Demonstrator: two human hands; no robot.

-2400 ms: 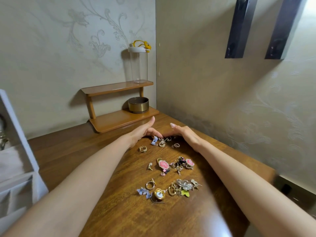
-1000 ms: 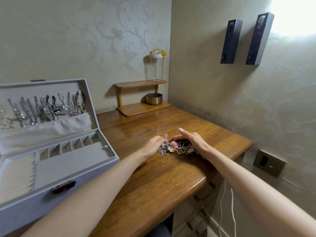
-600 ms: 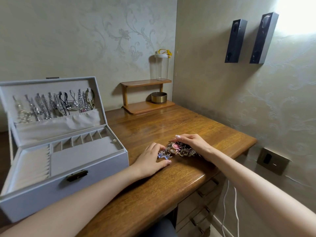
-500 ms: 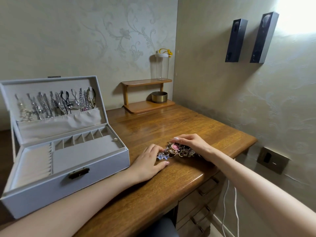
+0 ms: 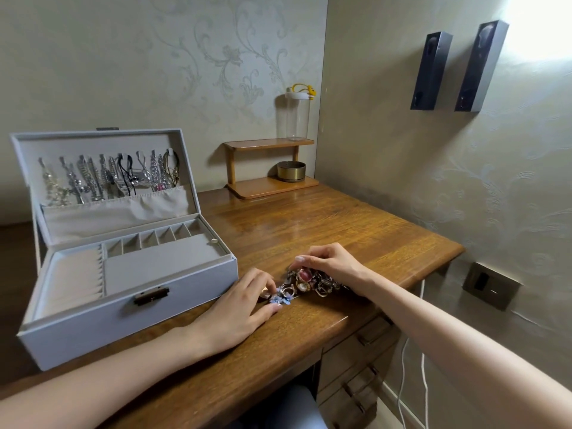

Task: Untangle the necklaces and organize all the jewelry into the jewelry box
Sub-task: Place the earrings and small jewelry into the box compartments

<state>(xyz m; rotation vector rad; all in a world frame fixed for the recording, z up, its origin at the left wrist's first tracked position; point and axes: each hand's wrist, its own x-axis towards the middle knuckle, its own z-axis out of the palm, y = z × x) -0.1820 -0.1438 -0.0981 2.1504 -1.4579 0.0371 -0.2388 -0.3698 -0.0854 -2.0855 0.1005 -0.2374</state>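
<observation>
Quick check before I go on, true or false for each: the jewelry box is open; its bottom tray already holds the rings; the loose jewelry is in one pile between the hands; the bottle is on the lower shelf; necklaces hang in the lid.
1. The jewelry box is open. True.
2. Its bottom tray holds the rings. False: the tray compartments look empty.
3. The loose jewelry pile sits between the left hand and the right hand. True.
4. The clear bottle is on the lower shelf. False: it stands on the upper shelf; the brass tin is below.
5. Necklaces hang in the lid. True.
</observation>
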